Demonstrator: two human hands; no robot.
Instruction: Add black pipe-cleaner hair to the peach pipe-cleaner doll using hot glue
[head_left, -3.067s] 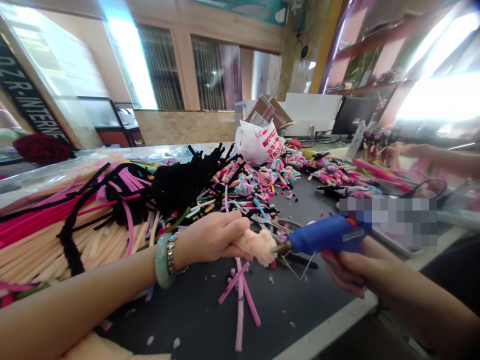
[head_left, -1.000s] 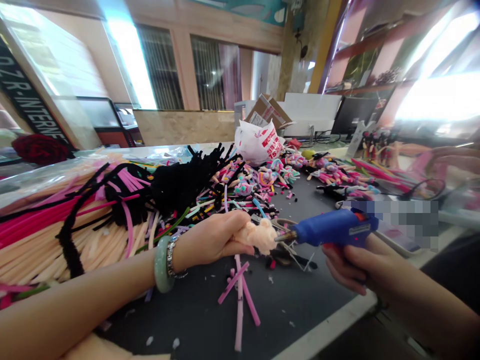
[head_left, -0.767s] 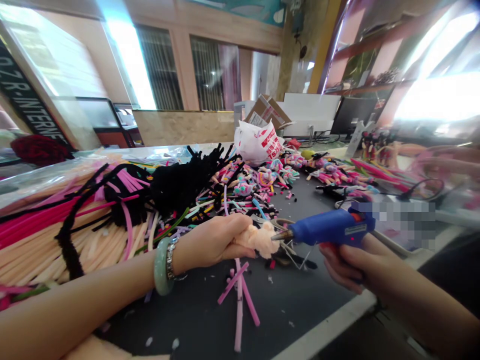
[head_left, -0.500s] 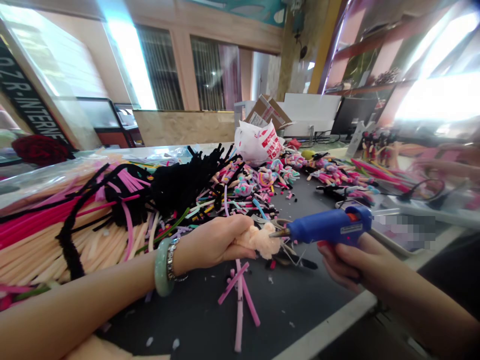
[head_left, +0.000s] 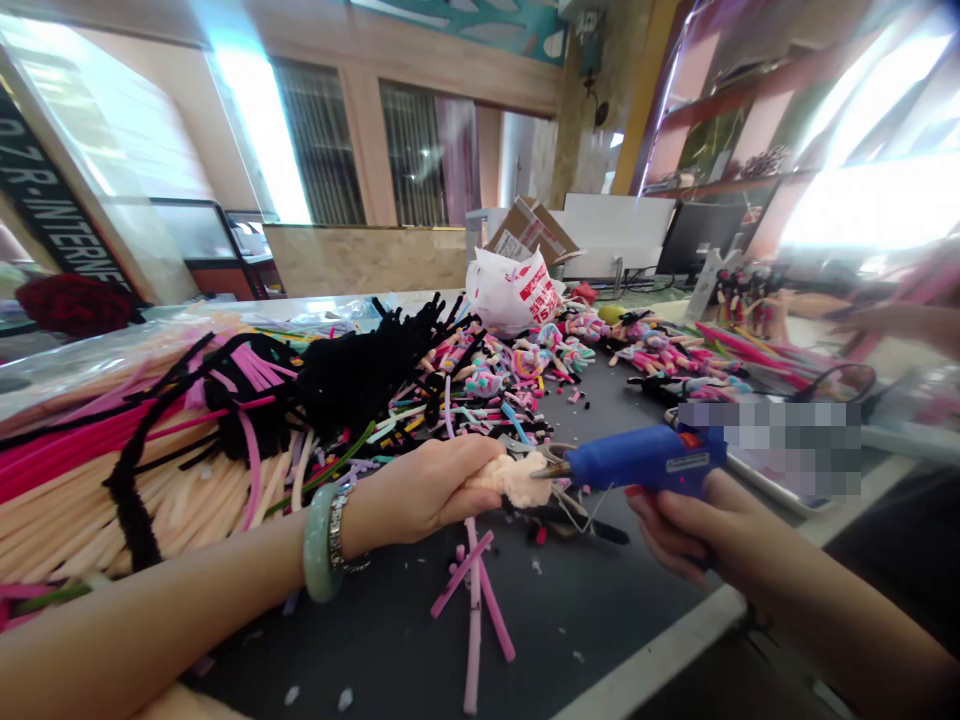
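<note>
Near the middle of the view, my left hand [head_left: 431, 487] pinches a cream fuzzy piece [head_left: 525, 480] between thumb and fingers. A green bangle and a metal bracelet circle that wrist. On the right, my right hand [head_left: 694, 515] is wrapped round a blue glue gun [head_left: 641, 460], which points left. Its metal nozzle meets or overlaps the upper right part of the cream piece. Below my left hand, pink and lilac stems [head_left: 474, 620] lie crossed on the dark table [head_left: 390, 640]. Pliers or scissors [head_left: 570, 515] lie partly hidden behind the cream piece.
Bundles of cream and pink stems [head_left: 187, 500] and a black fuzzy bundle [head_left: 360, 370] cover the left side. Small colourful figures [head_left: 667, 345] and a white bag [head_left: 514, 290] stand farther back. A tray [head_left: 780, 480] lies at right, with another person's blurred hand [head_left: 900, 325] beyond.
The glue gun's nozzle has shifted left, farther over the cream piece. Both hands appear slightly farther left. The blurred hand at the far right has come into clearer view.
</note>
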